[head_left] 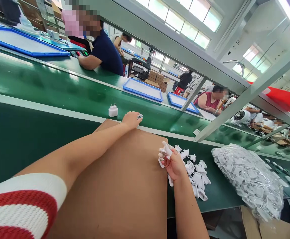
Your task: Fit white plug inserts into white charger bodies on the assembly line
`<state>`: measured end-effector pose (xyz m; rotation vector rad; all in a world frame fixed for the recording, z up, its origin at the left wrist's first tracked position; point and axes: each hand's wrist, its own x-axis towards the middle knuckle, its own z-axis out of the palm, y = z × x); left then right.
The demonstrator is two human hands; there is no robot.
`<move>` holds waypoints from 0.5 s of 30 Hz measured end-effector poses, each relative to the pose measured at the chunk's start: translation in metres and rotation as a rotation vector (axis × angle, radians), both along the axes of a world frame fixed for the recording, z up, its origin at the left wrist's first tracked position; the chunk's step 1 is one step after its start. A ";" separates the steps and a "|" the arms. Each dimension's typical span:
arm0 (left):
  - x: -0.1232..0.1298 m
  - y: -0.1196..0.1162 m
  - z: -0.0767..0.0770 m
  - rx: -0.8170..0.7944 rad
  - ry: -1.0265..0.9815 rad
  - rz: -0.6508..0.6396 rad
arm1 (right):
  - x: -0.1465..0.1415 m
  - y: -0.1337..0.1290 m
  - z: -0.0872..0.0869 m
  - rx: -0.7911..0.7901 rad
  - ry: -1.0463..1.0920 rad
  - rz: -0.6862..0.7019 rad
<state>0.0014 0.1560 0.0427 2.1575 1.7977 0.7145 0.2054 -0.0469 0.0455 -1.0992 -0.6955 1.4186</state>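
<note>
Your left hand (130, 120), reached out over the glossy green conveyor belt (85, 93), has its fingers closed on a small white plastic piece with a dark face (140, 117); just left of that hand, a boxy white two-pin plug (113, 111) stands pins up. Your right hand (176, 166), above the right edge of the flat brown cardboard sheet (120, 179), grips several white plastic plug-shaped parts (168, 151), with a loose heap of white plastic parts (198, 176) just right of it and a clear plastic bag of white pieces (249, 179) farther right.
</note>
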 end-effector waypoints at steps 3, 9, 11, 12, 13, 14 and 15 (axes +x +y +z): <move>-0.009 -0.049 -0.001 0.019 -0.027 -0.227 | 0.002 -0.004 -0.001 -0.015 -0.036 0.013; -0.030 -0.165 -0.017 -0.029 -0.183 -0.595 | -0.010 -0.008 -0.008 0.114 -0.277 0.047; -0.032 -0.184 -0.024 -0.075 -0.284 -0.583 | -0.018 -0.009 -0.013 0.175 -0.438 0.050; -0.032 -0.189 -0.028 -0.101 -0.349 -0.557 | -0.021 -0.010 -0.016 0.202 -0.512 0.033; -0.032 -0.191 -0.031 -0.124 -0.407 -0.532 | -0.025 -0.011 -0.019 0.221 -0.571 0.025; -0.033 -0.192 -0.035 -0.146 -0.453 -0.513 | -0.027 -0.012 -0.022 0.232 -0.612 0.032; -0.033 -0.191 -0.037 -0.165 -0.485 -0.507 | -0.029 -0.013 -0.025 0.239 -0.643 0.052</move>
